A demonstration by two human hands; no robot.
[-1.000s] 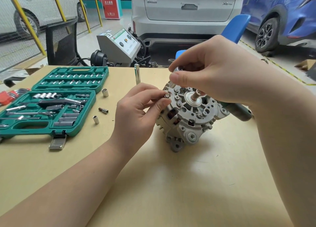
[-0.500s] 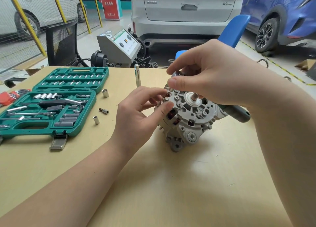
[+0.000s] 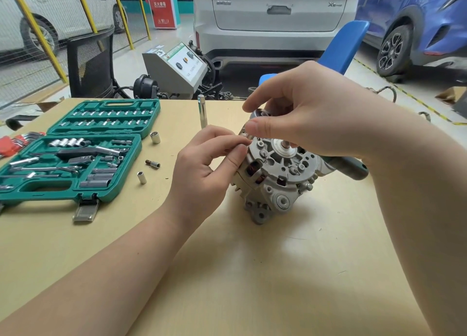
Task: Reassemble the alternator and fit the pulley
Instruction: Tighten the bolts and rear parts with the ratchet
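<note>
The alternator [image 3: 278,173] sits on the surface [image 3: 252,272], tilted so its grey end frame and short shaft face up toward me. My left hand [image 3: 204,168] is at the alternator's left edge, thumb and forefinger pinched together against the rim of the frame; something small seems to be between them, but I cannot tell what. My right hand [image 3: 310,113] hangs over the top of the alternator, fingers curled, thumb pressed at the upper left of the frame; what it holds, if anything, is hidden under the palm. A dark grey handle [image 3: 353,170] sticks out from behind the alternator on its right, under my right wrist.

Left of the alternator lies an open green socket case [image 3: 75,156], with sockets and a ratchet inside. Between the case and the alternator three loose sockets [image 3: 155,137] lie on the surface, well apart from each other. A tall chrome socket [image 3: 202,110] stands upright behind my left hand, just beyond the alternator's left side.
</note>
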